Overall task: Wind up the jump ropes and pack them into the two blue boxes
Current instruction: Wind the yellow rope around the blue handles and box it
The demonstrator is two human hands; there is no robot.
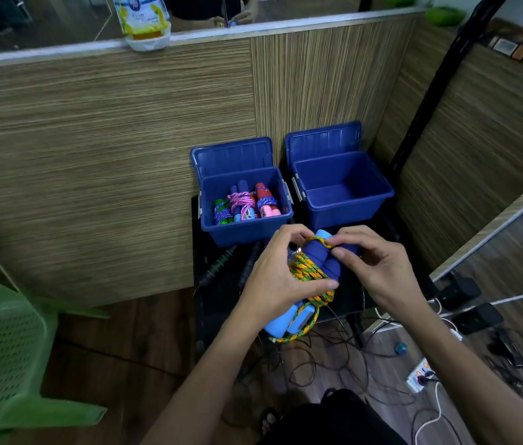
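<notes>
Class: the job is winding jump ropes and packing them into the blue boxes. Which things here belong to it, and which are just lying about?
Job: yellow rope held by left hand and right hand; left box with wound ropes; right box; black handles.

Lying about: green chair; power strip; bottle.

The jump rope (309, 274) I hold has blue foam handles bundled side by side, yellow-green cord wound around them. At twelve o'clock, two blue boxes stand open: the left box (244, 232) holds wound ropes, the right box (346, 216) nothing.
</notes>
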